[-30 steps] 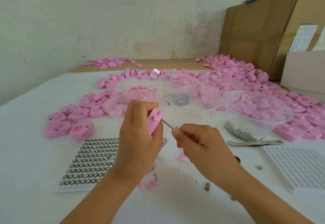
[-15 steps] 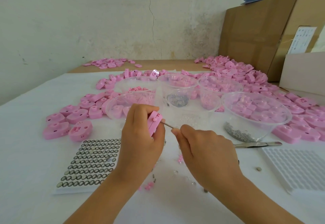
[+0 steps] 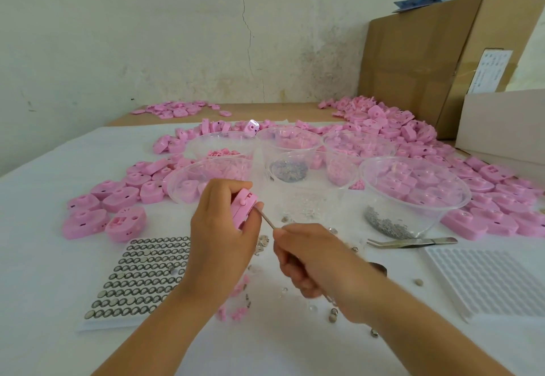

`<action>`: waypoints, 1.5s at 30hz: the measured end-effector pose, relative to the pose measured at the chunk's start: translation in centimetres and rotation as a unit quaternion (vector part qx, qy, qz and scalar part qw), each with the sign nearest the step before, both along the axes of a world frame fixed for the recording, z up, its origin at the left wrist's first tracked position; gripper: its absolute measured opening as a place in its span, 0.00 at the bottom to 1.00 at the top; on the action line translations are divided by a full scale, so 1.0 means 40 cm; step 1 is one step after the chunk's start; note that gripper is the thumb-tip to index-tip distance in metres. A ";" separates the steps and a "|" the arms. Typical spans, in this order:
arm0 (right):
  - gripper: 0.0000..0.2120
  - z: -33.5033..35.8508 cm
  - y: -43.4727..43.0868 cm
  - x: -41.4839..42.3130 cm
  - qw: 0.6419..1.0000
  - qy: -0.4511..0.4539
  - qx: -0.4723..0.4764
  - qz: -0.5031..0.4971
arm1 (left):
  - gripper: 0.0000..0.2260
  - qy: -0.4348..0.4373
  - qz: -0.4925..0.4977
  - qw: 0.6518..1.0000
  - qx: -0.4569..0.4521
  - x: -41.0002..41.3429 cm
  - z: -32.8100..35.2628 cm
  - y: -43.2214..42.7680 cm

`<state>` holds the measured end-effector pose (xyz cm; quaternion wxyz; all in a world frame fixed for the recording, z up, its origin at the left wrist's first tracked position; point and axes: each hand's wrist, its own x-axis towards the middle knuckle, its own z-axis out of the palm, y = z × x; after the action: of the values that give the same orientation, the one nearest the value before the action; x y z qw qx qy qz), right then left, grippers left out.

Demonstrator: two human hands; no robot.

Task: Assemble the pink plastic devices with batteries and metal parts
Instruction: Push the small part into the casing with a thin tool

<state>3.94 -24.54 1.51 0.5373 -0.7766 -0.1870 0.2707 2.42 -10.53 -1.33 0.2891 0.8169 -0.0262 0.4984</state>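
Here the left hand (image 3: 219,228) is held up over the table (image 3: 44,257), its fingers curled round a pink device (image 3: 243,209) and gripping it on edge, with the thumb on the near side. The right hand (image 3: 309,257) pinches a thin metal tool (image 3: 267,220) between thumb and forefinger, its other fingers curled under. The tool slants up to the left, and its tip meets the device just beside the left thumb. Both forearms come in from the bottom edge.

The table wears a white cover. A tray of button batteries (image 3: 141,278) lies left of the left forearm, and a white tray (image 3: 495,281) with open cells lies at the right. Tweezers (image 3: 413,242) rest between that tray and a clear bowl (image 3: 436,219) with grey metal parts (image 3: 386,225) in its bottom. More clear bowls cluster behind the hands, some with pink pieces inside. Heaps of pink devices (image 3: 383,127) spread across the far side and down both flanks. Loose batteries (image 3: 333,315) and small pink bits lie under the hands.

Behind stands a pale, stained wall (image 3: 147,36) with a long crack, and cardboard boxes (image 3: 413,65) are stacked at the right.
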 end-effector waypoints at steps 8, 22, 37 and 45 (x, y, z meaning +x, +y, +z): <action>0.21 -0.047 0.016 -0.009 0.913 -0.358 -0.185 -0.054 | 0.12 0.017 -0.021 0.999 -0.031 -0.009 0.005 -0.007; 0.23 0.008 -0.033 0.045 0.991 0.092 0.096 -0.025 | 0.13 0.011 -0.056 0.989 -0.134 -0.006 0.008 0.011; 0.23 -0.031 -0.016 0.018 0.867 -0.490 -0.076 -0.038 | 0.18 0.048 -0.247 0.928 -0.274 -0.013 0.029 -0.002; 0.17 -0.036 0.000 -0.013 0.761 -0.646 -0.046 -0.041 | 0.19 0.082 -0.316 0.892 -0.311 -0.012 0.025 -0.011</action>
<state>3.42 -24.53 0.05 0.2636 -0.7980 -0.4449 -0.3095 1.94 -10.95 -0.32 0.6719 0.6716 -0.1030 0.2947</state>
